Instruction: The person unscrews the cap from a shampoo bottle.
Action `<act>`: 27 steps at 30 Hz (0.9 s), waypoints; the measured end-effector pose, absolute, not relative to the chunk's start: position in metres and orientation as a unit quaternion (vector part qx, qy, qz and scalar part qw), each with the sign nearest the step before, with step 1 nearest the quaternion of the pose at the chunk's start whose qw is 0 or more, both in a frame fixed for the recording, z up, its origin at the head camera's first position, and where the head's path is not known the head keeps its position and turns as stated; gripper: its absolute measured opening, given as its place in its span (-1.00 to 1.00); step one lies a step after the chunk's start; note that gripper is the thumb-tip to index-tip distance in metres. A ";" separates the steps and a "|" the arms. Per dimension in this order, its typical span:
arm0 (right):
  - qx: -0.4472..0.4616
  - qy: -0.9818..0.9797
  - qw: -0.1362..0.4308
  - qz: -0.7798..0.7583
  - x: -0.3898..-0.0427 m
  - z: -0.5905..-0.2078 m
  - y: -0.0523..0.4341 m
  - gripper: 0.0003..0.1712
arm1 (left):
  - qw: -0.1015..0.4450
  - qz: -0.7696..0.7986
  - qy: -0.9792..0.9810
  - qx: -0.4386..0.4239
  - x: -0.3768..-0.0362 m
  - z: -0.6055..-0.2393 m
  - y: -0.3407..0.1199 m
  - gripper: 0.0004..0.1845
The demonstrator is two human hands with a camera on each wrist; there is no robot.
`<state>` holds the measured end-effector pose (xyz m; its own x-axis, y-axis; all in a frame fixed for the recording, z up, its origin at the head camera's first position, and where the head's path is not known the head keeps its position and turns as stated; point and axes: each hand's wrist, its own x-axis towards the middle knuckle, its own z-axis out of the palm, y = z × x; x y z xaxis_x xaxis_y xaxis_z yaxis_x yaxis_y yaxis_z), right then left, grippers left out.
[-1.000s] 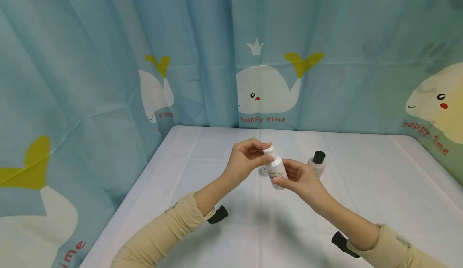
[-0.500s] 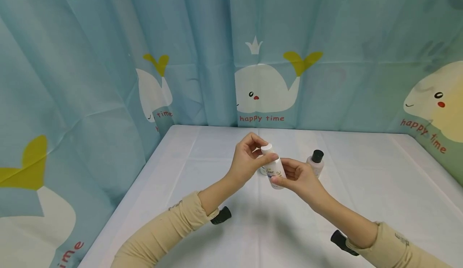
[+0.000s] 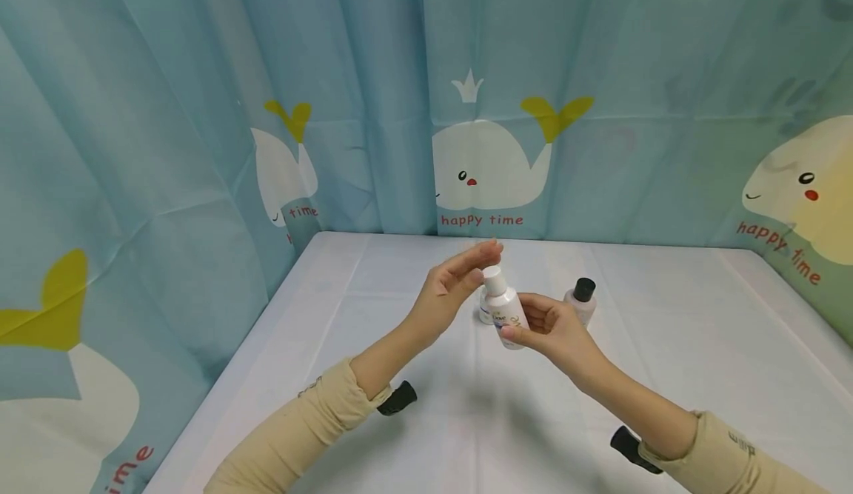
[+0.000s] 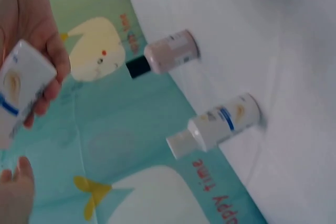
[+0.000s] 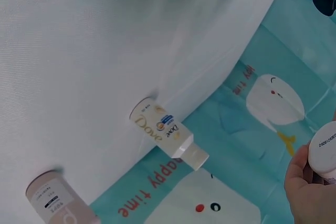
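My right hand [image 3: 536, 324] grips a small white bottle [image 3: 505, 310] by its body and holds it tilted above the table; it also shows in the left wrist view [image 4: 21, 90], and its base shows in the right wrist view [image 5: 324, 150]. The white cap [image 3: 494, 279] is on the bottle. My left hand [image 3: 474, 266] is beside the cap with straight fingers and holds nothing; I cannot tell whether it touches the cap. A second white bottle [image 4: 220, 124] [image 5: 165, 132] stands on the table behind the held one.
A pink bottle with a black cap [image 3: 581, 300] [image 4: 168, 56] stands on the white table [image 3: 400, 316], right of my hands. A teal whale-print curtain [image 3: 266, 72] closes off the back and both sides.
My left hand pinched the cap before; now its fingers have let go and straightened out beside it. The right hand keeps holding the bottle in nearly the same place.
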<state>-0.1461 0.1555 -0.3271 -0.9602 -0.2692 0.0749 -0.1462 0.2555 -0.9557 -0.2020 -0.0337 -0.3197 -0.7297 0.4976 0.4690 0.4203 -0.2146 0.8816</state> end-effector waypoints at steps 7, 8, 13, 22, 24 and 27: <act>-0.132 0.792 0.056 -0.593 -0.147 -0.329 0.158 -0.37 | 0.076 0.649 0.632 0.417 -0.203 -0.321 -0.044 -0.48; -0.132 0.791 0.057 -0.594 -0.147 -0.329 0.158 -0.37 | 0.076 0.647 0.633 0.419 -0.203 -0.321 -0.043 -0.51; -0.134 0.789 0.057 -0.597 -0.147 -0.329 0.158 -0.37 | 0.056 0.668 0.630 0.392 -0.202 -0.323 -0.039 -0.54; -0.131 0.788 0.060 -0.598 -0.147 -0.329 0.160 -0.37 | 0.002 0.742 0.594 0.311 -0.198 -0.327 -0.031 -0.27; -0.132 0.787 0.060 -0.599 -0.147 -0.329 0.160 -0.38 | -0.010 0.750 0.586 0.306 -0.198 -0.328 -0.029 -0.25; -0.133 0.787 0.061 -0.600 -0.148 -0.330 0.160 -0.38 | -0.019 0.761 0.572 0.307 -0.199 -0.328 -0.026 -0.34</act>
<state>-0.1476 0.1598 -0.3296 -0.9568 -0.2836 0.0635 -0.1364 0.2451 -0.9599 -0.1991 -0.0258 -0.3284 -0.8103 0.3230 0.4889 0.3799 -0.3457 0.8580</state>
